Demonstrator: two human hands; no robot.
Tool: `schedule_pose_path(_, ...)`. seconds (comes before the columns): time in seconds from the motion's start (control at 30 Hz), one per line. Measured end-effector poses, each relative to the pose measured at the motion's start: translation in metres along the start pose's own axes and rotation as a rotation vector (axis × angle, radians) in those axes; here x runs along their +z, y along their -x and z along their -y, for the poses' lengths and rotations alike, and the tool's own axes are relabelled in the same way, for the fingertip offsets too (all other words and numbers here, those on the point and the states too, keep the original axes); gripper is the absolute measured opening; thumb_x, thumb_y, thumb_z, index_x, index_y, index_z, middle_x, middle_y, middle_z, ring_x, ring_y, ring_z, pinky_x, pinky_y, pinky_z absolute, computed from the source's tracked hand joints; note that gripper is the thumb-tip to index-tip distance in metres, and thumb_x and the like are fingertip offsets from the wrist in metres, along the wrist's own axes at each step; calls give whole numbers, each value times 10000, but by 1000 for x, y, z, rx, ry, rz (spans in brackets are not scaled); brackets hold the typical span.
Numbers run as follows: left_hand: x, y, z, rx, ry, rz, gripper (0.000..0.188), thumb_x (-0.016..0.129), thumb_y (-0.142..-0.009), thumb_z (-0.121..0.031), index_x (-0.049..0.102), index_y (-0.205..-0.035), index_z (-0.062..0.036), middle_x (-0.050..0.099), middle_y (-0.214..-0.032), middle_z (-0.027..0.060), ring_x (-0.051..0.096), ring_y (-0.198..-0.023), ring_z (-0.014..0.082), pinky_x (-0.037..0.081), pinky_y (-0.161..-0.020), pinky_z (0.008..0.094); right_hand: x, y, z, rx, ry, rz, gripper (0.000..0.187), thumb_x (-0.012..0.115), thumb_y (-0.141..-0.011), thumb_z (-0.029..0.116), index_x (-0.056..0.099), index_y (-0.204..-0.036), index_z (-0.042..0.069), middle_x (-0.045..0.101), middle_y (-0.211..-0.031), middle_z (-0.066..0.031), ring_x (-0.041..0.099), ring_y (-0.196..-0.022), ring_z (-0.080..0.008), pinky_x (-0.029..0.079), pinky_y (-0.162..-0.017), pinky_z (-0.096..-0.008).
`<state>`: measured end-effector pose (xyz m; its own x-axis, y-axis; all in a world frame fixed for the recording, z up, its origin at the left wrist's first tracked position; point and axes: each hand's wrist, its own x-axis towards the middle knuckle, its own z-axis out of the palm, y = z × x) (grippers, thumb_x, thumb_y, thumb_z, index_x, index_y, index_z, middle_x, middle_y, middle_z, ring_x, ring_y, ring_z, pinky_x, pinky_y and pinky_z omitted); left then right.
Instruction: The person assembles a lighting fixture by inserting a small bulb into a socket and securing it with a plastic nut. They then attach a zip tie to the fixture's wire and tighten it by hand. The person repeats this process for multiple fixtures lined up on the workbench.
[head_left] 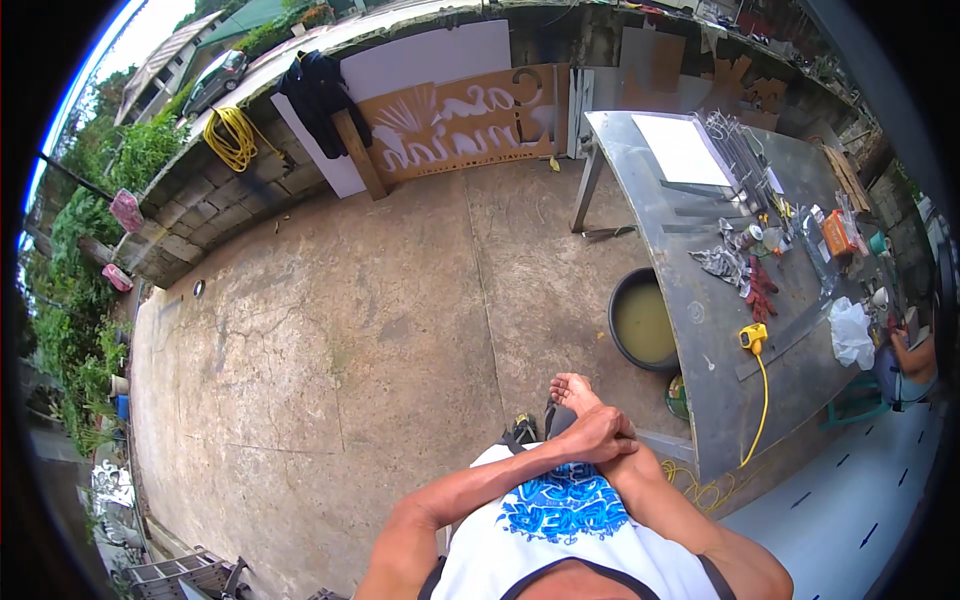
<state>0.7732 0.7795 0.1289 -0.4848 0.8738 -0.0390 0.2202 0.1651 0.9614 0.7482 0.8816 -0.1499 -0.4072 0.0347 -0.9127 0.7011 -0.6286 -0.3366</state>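
Note:
My left hand (pixel 597 435) reaches across in front of my white and blue shirt (pixel 565 505) and closes around my right wrist. Beyond it, my right hand (pixel 574 391) is held out palm up, its fingers loosely bent and apart, with nothing in it. Both hands are in front of my body, left of the metal table (pixel 690 400) and apart from it. Below the table's edge, near my right hand, stands a black tub (pixel 616 335) of murky water.
On the table lie a yellow power outlet box (pixel 752 338) with a cord, red gloves (pixel 760 288), a white sheet (pixel 680 150) and metal rods (pixel 738 155). A cut-out sign board (pixel 460 120) leans on the far wall. A person (pixel 912 358) sits at the right.

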Motion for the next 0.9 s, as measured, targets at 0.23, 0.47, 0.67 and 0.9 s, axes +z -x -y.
schedule_pose_path(0.23, -106, -81, 101, -251, -377, -234, 299, 711, -876, -311, 772, -838, -21, 718, -781, 208, 688, -709, 371, 534, -687, 474, 102, -79, 111, -45, -12, 32, 194, 596, -976, 207, 649, -1067, 43, 706, -915, -111, 673, -759, -246, 565, -663, -392)
schedule_pose_path(0.47, -252, -201, 109, -78, -288, -138, 247, 736, -817, -222, 752, -850, 22, 696, -761, 225, 685, -718, 387, 532, -694, 459, 184, -162, 278, -113, -116, 57, 217, 602, -971, 203, 628, -1106, 34, 697, -879, -121, 669, -701, -239, 553, -606, -384)
schedule_pose_path(0.67, -355, -263, 112, -4, 6, -13, 268, 751, -782, -214, 740, -837, 49, 701, -774, 242, 700, -726, 397, 541, -680, 448, 262, -221, 356, 27, -53, 181, 261, 622, -972, 214, 614, -1174, 47, 698, -931, -133, 665, -776, -277, 557, -647, -429)
schedule_pose_path(0.9, -447, -359, 243, -220, -584, -131, 365, 741, -812, -352, 761, -864, 8, 692, -834, 311, 697, -851, 470, 537, -803, 525, 307, -316, 446, -39, -182, 129, 235, 622, -971, 242, 643, -1131, 72, 698, -1010, -108, 662, -873, -259, 567, -762, -428)
